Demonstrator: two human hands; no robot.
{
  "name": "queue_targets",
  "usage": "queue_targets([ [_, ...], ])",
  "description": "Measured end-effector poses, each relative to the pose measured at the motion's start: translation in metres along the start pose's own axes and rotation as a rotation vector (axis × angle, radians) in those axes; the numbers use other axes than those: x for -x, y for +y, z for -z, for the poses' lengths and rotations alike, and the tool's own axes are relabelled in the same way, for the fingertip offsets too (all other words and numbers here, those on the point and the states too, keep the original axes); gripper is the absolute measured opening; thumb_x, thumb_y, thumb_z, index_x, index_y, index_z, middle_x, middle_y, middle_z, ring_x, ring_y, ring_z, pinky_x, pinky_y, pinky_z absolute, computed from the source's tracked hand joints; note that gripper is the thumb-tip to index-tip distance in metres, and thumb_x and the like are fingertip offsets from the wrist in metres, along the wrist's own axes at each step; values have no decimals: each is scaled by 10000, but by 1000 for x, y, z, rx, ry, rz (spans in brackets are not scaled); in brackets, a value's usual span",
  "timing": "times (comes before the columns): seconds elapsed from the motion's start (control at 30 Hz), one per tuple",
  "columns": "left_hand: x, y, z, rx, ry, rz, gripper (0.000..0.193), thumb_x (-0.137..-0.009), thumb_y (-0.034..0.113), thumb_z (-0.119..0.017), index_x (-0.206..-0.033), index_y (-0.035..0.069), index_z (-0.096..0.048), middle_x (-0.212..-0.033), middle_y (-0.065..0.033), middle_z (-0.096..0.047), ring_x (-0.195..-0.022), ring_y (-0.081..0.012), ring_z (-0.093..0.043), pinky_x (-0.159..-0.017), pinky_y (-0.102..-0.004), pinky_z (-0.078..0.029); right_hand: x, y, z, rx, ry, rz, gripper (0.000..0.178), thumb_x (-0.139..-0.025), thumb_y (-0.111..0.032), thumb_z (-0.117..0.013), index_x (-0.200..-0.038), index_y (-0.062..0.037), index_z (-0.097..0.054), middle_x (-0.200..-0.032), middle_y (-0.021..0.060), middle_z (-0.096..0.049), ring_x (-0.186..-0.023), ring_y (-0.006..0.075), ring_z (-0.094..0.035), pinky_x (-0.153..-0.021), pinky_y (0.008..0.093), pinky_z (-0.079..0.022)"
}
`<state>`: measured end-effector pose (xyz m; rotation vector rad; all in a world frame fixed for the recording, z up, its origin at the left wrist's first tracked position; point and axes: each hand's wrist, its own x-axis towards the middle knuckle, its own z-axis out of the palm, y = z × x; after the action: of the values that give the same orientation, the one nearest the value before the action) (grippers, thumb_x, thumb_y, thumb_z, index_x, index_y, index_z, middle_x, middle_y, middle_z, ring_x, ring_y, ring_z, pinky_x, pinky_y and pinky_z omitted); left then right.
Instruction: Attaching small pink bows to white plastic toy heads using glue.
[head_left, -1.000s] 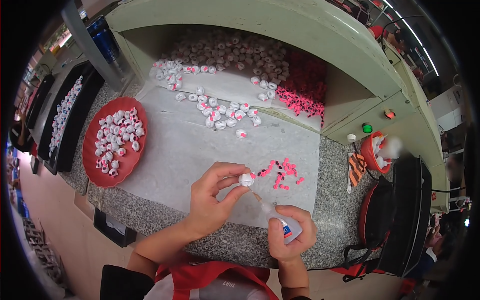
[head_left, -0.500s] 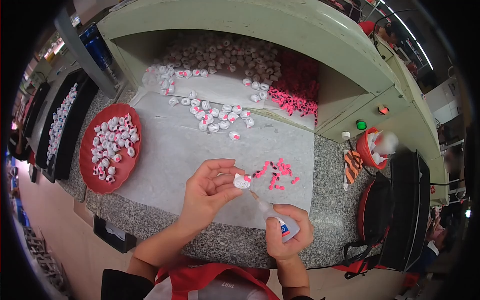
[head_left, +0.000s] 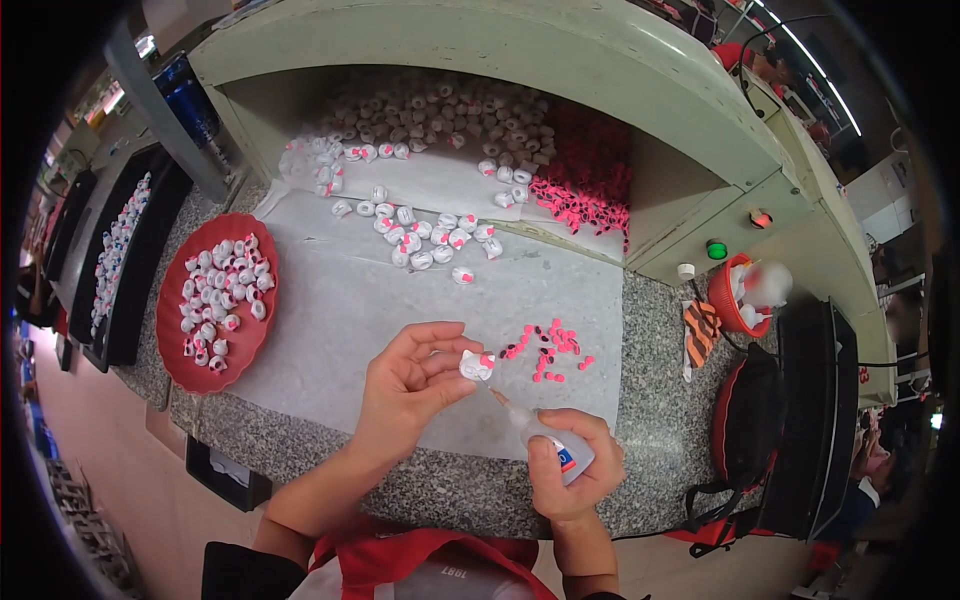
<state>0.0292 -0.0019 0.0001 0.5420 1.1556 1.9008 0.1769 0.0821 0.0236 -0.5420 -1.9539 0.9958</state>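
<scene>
My left hand (head_left: 405, 385) pinches a small white cat-head piece (head_left: 476, 366) with a pink bow between thumb and fingertips. Wrapped in my right hand (head_left: 578, 470) is a translucent squeeze bottle (head_left: 541, 436) with a blue, white and red label. Its thin brownish nozzle points up-left, its end just below the cat-head piece; whether they touch I cannot tell. Beyond my hands, several small pink and dark pieces (head_left: 556, 345) lie scattered on the white sheet (head_left: 330, 320). More white pieces (head_left: 440, 240), some with pink parts, are clustered farther back on it.
A red scalloped plate (head_left: 180, 345) of white pieces stands at the left. A green shelf unit (head_left: 480, 45) spans the back, with heaps of white pieces (head_left: 450, 110) and pink pieces (head_left: 580, 205) inside. Right are a red cup (head_left: 724, 296), a striped cloth (head_left: 701, 335) and a black bag (head_left: 750, 410).
The whole view has shifted slightly. Both hands keep nearly the same pose and grip, with the bottle's nozzle still close below the cat-head piece.
</scene>
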Motion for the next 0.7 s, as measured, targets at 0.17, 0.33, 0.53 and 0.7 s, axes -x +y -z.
queue_targets([
  [0.17,2,1,4,6,35,-19,463,-706,-111,-582,-1130,-19,-418,-1024,-134,-535,-960,-205,-551,-782,-260,-457,-14,6,5,-270,33,-363,215,-712,-91,-570,-885,37,-570,-705,92,-601,-559,144,-561,-520,238,-452],
  [0.33,0,3,10,-61,141,-61,424,-682,-127,-576,-1085,-48,-473,-1025,-125,-548,-935,-170,-548,-797,-264,-444,-39,57,-5,-584,65,-796,177,-707,-46,-558,-870,24,-565,-738,83,-574,-530,140,-516,-482,249,-436],
  [0.53,-6,1,7,-59,195,-122,343,-724,-99,-550,-1060,-50,-504,-1005,-114,-563,-934,-165,-543,-814,-262,-427,-40,91,-36,498,-379,-511,265,-648,-266,-657,-823,-76,-595,-851,125,-610,-786,271,-591,-681,349,-463],
  [0.7,-5,-3,23,-102,224,-159,345,-743,-84,-535,-1085,-53,-495,-1020,-111,-553,-945,-170,-538,-824,-265,-425,-36,91,-61,541,-409,-342,160,-652,-61,-572,-810,-34,-582,-817,166,-575,-758,324,-579,-646,410,-469],
])
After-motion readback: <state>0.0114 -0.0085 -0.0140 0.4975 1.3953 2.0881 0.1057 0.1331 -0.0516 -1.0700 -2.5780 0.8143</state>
